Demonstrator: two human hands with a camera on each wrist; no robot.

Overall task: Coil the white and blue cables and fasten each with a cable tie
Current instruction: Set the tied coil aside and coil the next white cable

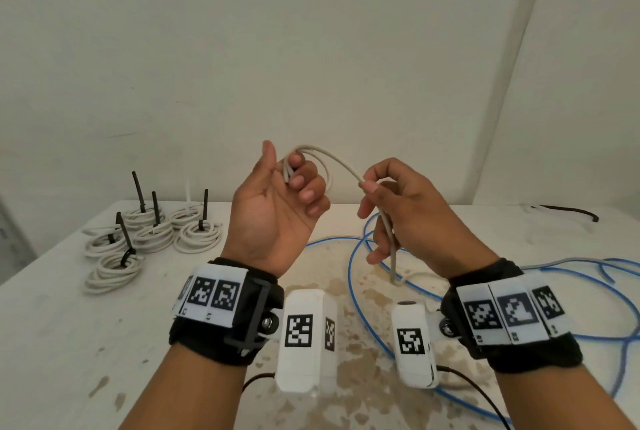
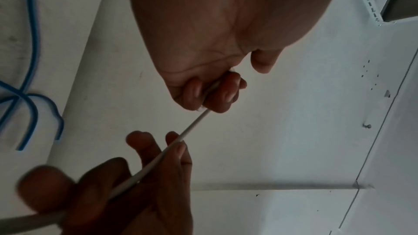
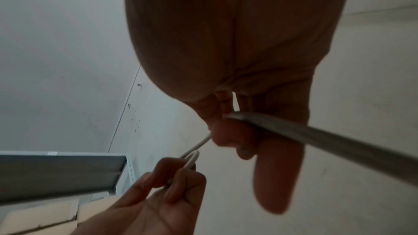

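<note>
Both hands are raised above the table. My left hand [image 1: 287, 184] is palm up, its fingers curled round a few small loops of the white cable [image 1: 341, 161]. The cable arcs right to my right hand [image 1: 381, 201], which pinches it between thumb and forefinger; the rest hangs down through that hand to the table. In the left wrist view the white cable [image 2: 192, 126] runs taut from my left hand's fingers [image 2: 217, 94] to my right hand [image 2: 162, 151]. In the right wrist view the cable [image 3: 316, 133] crosses the right hand [image 3: 233, 137]. Loose blue cable [image 1: 353, 277] lies on the table below.
Several coiled white cables [image 1: 152, 235] with black ties sticking up sit at the table's [image 1: 62, 325] back left. A black cable tie [image 1: 568, 211] lies at the back right. Blue cable spreads over the right side. A wall stands close behind.
</note>
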